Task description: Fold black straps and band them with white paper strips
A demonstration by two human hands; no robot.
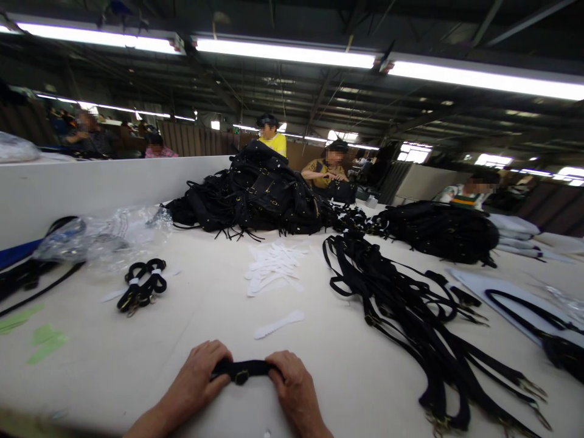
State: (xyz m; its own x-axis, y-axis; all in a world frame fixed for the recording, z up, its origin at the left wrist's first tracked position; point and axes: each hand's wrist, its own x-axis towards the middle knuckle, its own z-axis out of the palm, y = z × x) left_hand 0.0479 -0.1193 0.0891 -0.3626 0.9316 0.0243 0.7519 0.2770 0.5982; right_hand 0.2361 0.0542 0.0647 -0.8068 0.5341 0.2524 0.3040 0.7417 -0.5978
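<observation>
My left hand [203, 372] and my right hand [292, 383] are both closed on a black strap [255, 368], one at each end of a folded stretch near the table's front edge. A small metal buckle [241, 377] shows on the strap between them. Just beyond my hands lies a single white paper strip [279, 324], with a pile of similar white strips [274, 266] behind it. Over to the left, two coiled black straps [142, 285] lie side by side, each wrapped with a white band. Loose black straps with metal clasps [410, 316] spread across the table on my right.
A large heap of black bags [269, 191] stands at the back, with another black pile [438, 231] to its right. Clear plastic bags [107, 237] and green slips [48, 342] lie at left. A white partition [104, 182] bounds the far left. Several people work beyond.
</observation>
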